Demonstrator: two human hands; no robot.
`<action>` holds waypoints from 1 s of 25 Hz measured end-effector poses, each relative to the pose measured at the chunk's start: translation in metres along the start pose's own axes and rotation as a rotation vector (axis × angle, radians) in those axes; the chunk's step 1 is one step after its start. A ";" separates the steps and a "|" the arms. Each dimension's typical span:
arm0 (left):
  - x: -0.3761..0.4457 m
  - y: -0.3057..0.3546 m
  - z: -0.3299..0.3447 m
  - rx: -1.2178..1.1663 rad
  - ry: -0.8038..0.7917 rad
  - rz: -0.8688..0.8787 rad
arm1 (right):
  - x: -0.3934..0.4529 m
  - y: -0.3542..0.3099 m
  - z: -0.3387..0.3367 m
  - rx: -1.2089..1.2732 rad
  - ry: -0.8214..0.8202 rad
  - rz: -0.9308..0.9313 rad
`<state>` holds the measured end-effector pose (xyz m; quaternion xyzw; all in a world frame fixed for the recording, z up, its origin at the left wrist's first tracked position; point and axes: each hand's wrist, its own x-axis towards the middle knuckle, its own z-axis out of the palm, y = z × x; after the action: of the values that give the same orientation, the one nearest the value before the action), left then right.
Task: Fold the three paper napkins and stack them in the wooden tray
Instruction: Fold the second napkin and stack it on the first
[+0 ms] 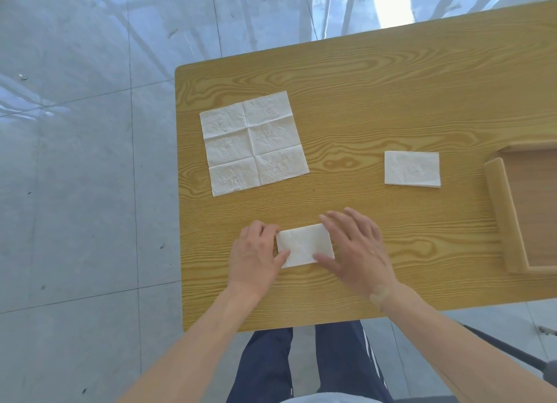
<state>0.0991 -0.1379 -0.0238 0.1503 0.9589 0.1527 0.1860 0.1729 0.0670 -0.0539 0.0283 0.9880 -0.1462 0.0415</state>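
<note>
Grey floor tiles [75, 161] lie all around a wooden table [376, 101] with wavy yellow-brown lines in it. At the right side of the table sits the wooden tray [500, 216], and only part of it shows, because it runs off the edge of the picture. The part of the tray that shows has nothing in it; no napkin is inside yet.

Three white paper napkins lie on the table. One open napkin [254, 143] lies flat at the far left, with fold lines making six boxes on it. One folded napkin [412, 169] is a small rectangle lying just beside the tray, not touching it. The last one, the near napkin [304, 245], is also folded small and lies close to the person, between both hands.

The left hand [256, 255] rests at the left end of the near napkin, fingers bent a little, with the thumb lying on top of the paper. The right hand [358, 249] is spread wide and flat, its fingers over the right end of that napkin and pressing on it. Neither hand is closed around anything.

Dark blue trousers [268, 366] show below the table edge
</note>
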 end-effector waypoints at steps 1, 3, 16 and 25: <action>0.002 0.002 0.000 0.026 -0.005 0.024 | 0.005 -0.008 0.000 -0.014 -0.047 -0.036; 0.006 0.006 0.000 -0.003 -0.020 -0.002 | 0.012 -0.017 -0.001 -0.021 -0.097 -0.033; 0.010 -0.002 -0.023 -0.476 -0.206 0.026 | 0.031 -0.034 -0.028 0.121 -0.292 0.131; 0.006 -0.018 -0.078 -0.603 -0.237 0.143 | 0.012 -0.057 -0.087 0.562 -0.163 0.351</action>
<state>0.0583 -0.1702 0.0372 0.1721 0.8291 0.4239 0.3213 0.1510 0.0380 0.0443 0.1965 0.8825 -0.4053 0.1353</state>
